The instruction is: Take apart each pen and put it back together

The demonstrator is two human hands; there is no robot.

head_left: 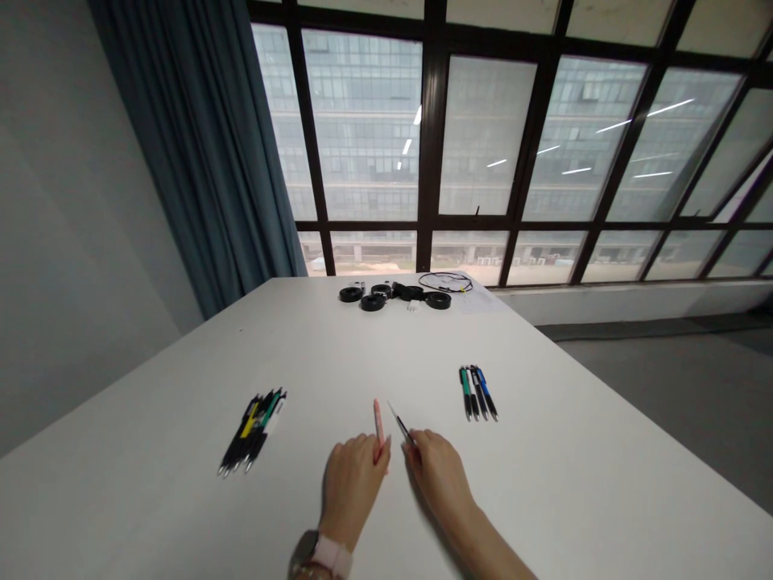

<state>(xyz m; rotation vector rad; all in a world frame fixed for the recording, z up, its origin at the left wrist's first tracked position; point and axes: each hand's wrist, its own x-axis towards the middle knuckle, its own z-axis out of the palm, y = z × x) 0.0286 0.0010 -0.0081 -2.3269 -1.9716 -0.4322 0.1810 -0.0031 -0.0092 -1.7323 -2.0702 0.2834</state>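
Note:
My left hand is closed around the lower part of a pink pen, which points away from me just above or on the white table. Close on its right, my right hand pinches a thin black-and-pale rod that looks like a pen refill. The rod slants toward the pink pen, and a small gap separates the two. Fingers hide the near ends of both things.
To the left lies a bunch of several pens, black, yellow, green and white. Several more pens lie side by side at right. Black tape-like rolls and a looped black cable are at the table's far end, before windows.

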